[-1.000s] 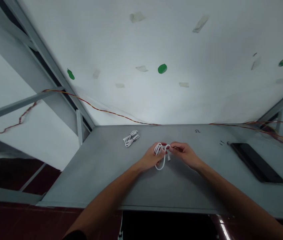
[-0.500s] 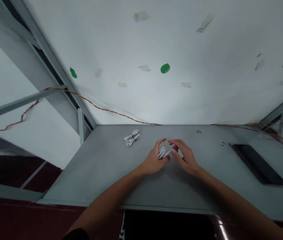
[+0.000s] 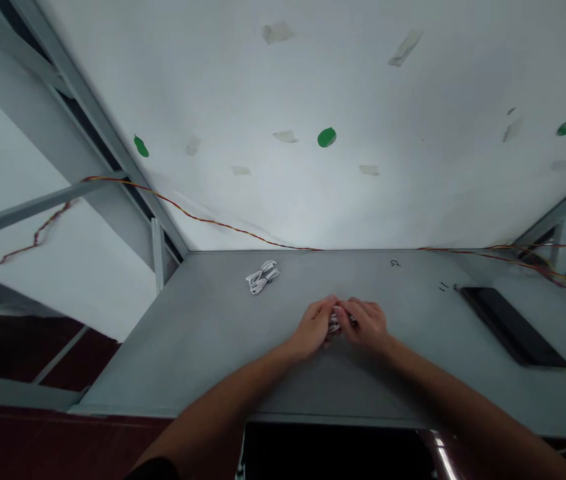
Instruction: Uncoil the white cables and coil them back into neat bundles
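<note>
Near the middle of the grey table [image 3: 203,347], my left hand [image 3: 314,327] and my right hand [image 3: 367,325] meet around a small bundle of white cable [image 3: 333,325]. Both sets of fingers are closed on it, and they hide most of the bundle. Farther back and to the left lies another coiled white cable [image 3: 263,277], bound round its middle with a dark tie. Neither hand touches that one.
A black flat tablet-like device [image 3: 515,327] lies on the table at the right. Red and yellow twisted wires [image 3: 213,221] run along the white back panel [image 3: 263,193] and the table's rear edge. A metal frame [image 3: 159,253] stands at the left.
My hands have closed together around the cable bundle; before, the left hand held it with fingers apart and the right touched its end. The coiled cable behind stays put.
</note>
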Available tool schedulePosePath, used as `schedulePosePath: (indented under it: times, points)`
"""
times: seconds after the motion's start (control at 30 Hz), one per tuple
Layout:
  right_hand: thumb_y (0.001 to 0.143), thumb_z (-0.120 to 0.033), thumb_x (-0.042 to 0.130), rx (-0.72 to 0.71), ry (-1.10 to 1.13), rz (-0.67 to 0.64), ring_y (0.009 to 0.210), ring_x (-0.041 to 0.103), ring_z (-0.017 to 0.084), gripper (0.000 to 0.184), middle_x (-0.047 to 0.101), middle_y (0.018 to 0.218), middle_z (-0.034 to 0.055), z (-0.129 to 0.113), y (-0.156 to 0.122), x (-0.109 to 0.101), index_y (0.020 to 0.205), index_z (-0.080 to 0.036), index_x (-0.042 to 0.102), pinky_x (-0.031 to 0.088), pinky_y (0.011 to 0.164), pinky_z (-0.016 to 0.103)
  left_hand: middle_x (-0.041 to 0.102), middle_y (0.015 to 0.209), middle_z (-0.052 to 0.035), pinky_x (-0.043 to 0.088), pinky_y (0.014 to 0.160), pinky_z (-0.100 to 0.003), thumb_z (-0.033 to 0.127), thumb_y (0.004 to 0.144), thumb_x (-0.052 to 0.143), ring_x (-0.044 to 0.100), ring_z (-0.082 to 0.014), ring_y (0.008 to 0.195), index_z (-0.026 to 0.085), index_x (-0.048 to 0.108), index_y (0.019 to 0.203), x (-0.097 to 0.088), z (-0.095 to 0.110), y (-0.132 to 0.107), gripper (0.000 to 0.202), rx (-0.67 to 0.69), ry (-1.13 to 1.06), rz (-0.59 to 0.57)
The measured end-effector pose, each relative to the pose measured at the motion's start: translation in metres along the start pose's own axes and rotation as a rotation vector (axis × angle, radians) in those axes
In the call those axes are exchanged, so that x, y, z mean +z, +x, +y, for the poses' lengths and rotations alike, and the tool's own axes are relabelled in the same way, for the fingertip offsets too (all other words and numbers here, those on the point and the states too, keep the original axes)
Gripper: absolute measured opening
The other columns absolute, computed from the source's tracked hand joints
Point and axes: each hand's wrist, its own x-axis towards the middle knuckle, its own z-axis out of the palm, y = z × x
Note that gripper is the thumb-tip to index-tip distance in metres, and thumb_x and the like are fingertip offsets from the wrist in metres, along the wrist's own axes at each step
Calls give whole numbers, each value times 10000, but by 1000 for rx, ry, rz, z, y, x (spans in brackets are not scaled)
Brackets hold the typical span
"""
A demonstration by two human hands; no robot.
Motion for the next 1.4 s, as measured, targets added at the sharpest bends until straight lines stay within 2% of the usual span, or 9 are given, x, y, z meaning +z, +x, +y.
schedulePosePath:
  times: [0.1, 0.17, 0.3, 0.43, 0.57, 0.9, 1.13, 1.27, 1.4]
  points:
    - [1091, -328, 455, 0, 199, -141, 537, 515, 123, 334, 620, 659, 7, 8, -3, 2, 872, -199, 672, 395, 564, 266, 395, 540, 44, 238, 430, -224, 931, 828, 469, 333, -82, 456, 194, 505, 700, 1, -2, -3, 749, 12, 59, -45]
    - [1108, -444, 352, 166, 286, -208, 603, 570, 154, 443, 663, 740, 37, 33, -3, 0, 1012, -196, 706, 446, 614, 281, 312, 528, 66, 222, 435, -231, 917, 851, 463, 262, -74, 452, 196, 505, 668, -1, -1, -5, 745, -20, 49, -41]
    - [1031, -485, 470, 775, -140, -114, 808, 651, 244, 429, 736, 984, 149, 119, -6, -19, 1037, -158, 748, 504, 796, 382, 259, 539, 77, 185, 440, -237, 797, 955, 439, 184, -70, 456, 182, 562, 670, -10, 1, -2, 690, -89, 53, 36]
    - [935, -372, 593, 1096, -370, -259, 891, 677, 282, 334, 756, 980, 171, 187, -21, -41, 1036, -129, 800, 491, 873, 415, 265, 546, 79, 187, 436, -229, 712, 994, 434, 173, -67, 453, 172, 576, 676, -14, 2, 0, 643, -99, 58, 50]
    - [882, -427, 694, 1235, -332, -378, 922, 702, 292, 366, 779, 1000, 155, 206, -31, -41, 1087, -151, 821, 490, 803, 389, 258, 555, 81, 170, 434, -227, 725, 972, 459, 160, -66, 458, 165, 598, 689, -16, 1, 2, 643, -101, 34, 47]
    - [893, -345, 571, 1122, -376, -388, 907, 700, 327, 277, 742, 898, 184, 192, -23, -29, 842, -165, 775, 498, 813, 444, 325, 577, 85, 120, 457, -228, 554, 957, 563, 155, -71, 469, 178, 636, 952, -23, 8, 3, 383, -90, -51, 72]
    - [980, -432, 547, 648, 52, -288, 847, 616, 233, 269, 674, 912, 93, 101, 4, 8, 862, -217, 659, 500, 824, 382, 361, 645, 94, 96, 465, -214, 539, 902, 669, 244, -73, 479, 235, 580, 1339, -24, 17, -2, 540, -45, -44, 67]
    - [1038, -375, 528, 411, 179, -263, 840, 594, 230, 242, 657, 887, 83, 53, 9, 18, 866, -241, 632, 485, 779, 364, 390, 646, 96, 109, 458, -211, 548, 910, 663, 241, -71, 471, 244, 569, 1349, -23, 15, -2, 542, -41, -9, 34]
    - [1042, -303, 520, 332, 206, -310, 835, 598, 233, 207, 661, 898, 92, 42, 9, 18, 873, -243, 622, 483, 755, 359, 418, 617, 88, 125, 458, -218, 550, 953, 607, 253, -77, 463, 237, 578, 1265, -24, 12, 1, 443, -30, 23, 34]
